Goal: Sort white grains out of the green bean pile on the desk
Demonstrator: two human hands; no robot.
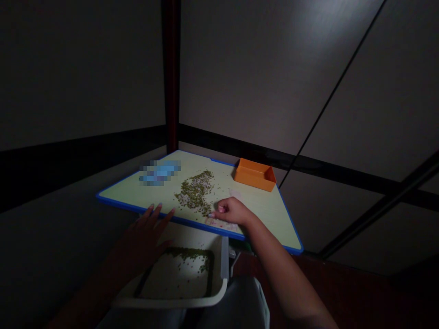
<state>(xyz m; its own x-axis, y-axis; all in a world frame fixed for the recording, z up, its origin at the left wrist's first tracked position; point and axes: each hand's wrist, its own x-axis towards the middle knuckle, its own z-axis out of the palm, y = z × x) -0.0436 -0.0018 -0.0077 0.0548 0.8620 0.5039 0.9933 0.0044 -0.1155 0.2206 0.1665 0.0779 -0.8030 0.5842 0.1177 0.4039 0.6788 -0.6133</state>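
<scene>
Small green beans (195, 194), mixed with pale bits, lie spread in a loose patch on the pale tabletop with blue edging (260, 212). My right hand (233, 211) rests at the patch's near right side, its fingers curled in and one digit reaching to the beans. Whether anything is inside the curl is hidden. My left hand (147, 233), in deep shadow, has its fingers spread at the table's front edge, above a white bin (219, 288). More green beans lie along the bin's inner edges.
An orange open box (254, 176) stands at the table's back right. A blurred-out blue item (160, 172) lies at the left. Pale paper-like pieces (221, 224) are beside my right hand. Dark panelled walls (240, 82) meet behind the table.
</scene>
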